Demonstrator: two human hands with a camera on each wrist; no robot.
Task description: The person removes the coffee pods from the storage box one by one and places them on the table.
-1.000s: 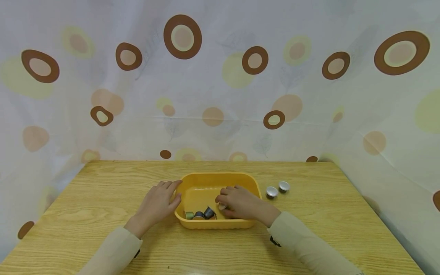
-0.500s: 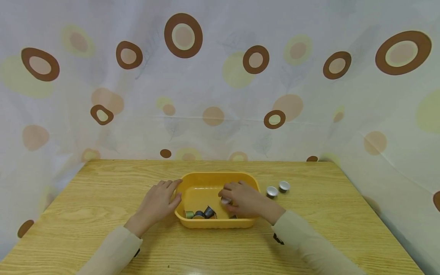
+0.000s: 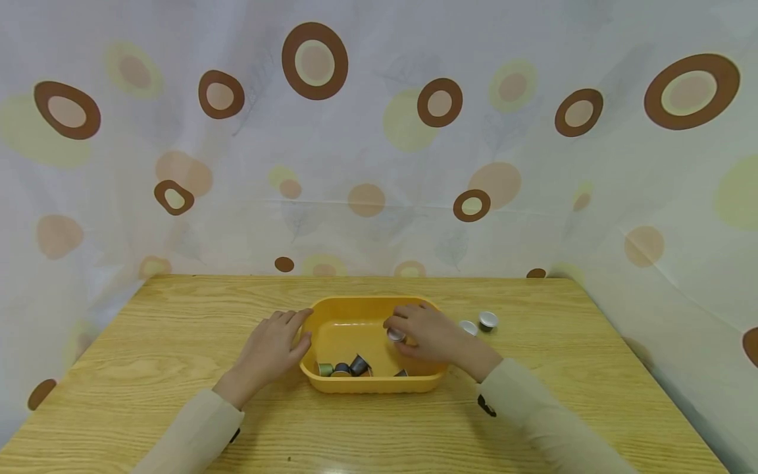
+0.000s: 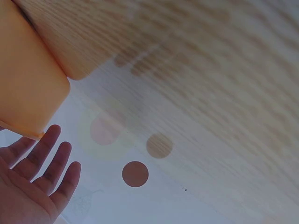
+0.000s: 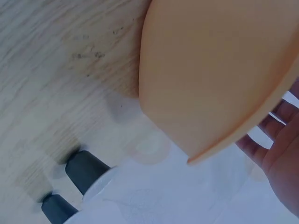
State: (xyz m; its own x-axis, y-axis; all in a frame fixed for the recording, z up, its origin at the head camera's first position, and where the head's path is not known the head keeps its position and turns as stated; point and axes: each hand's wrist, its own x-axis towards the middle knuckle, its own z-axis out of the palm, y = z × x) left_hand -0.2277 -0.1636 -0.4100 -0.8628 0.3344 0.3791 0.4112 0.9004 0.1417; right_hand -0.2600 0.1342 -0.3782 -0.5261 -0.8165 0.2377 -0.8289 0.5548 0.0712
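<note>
A yellow plastic tray (image 3: 379,386) stands on the wooden table. My right hand (image 3: 437,337) is over its right side, pinching a coffee capsule (image 3: 395,335) by its edge, silver lid showing. My left hand (image 3: 268,347) is at the left rim, fingers extended and fingertips right at the edge. In the left wrist view, the fingers (image 4: 43,154) spread loosely beside the tray wall. Along the tray's near side lie a green capsule (image 3: 325,369), a dark blue capsule (image 3: 341,368) and a black capsule (image 3: 358,365). Farther right, a dark capsule (image 3: 401,373) shows partly above the front rim.
Right of the tray, two dark capsules with silver lids stand on the table (image 3: 533,382): a nearer capsule (image 3: 468,327), partly behind the right hand, and a farther capsule (image 3: 488,320). A patterned curtain (image 3: 367,131) surrounds the table's back and sides.
My right hand has lifted the silver-lidded capsule from low in the tray and moved it up and right. The dark capsule near the front rim has come into view. The left hand has stayed put.
</note>
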